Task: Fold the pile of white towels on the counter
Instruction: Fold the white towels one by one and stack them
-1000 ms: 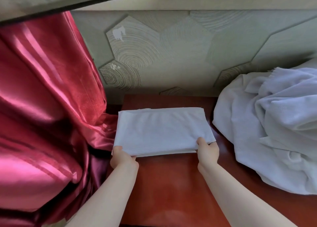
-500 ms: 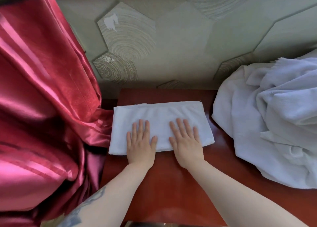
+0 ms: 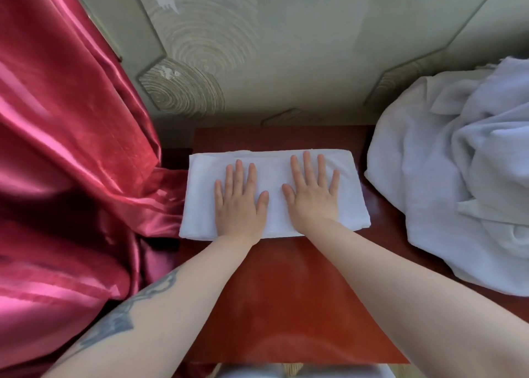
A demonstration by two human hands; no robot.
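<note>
Red satin curtain (image 3: 71,163) at left, hexagon-patterned wall (image 3: 286,57) behind.

— Where are your hands?

— Both lie palm down near the middle of the frame. My left hand (image 3: 239,203) is flat with its fingers straight, slightly spread and pointing toward the top; my right hand (image 3: 313,196) matches it just beside, thumbs facing each other with a small gap.

— And your arms?

— Both forearms run bare from the lower corners up to the wrists. My left one carries a dark tattoo at lower left, though its shape is too blurred to read.
</note>
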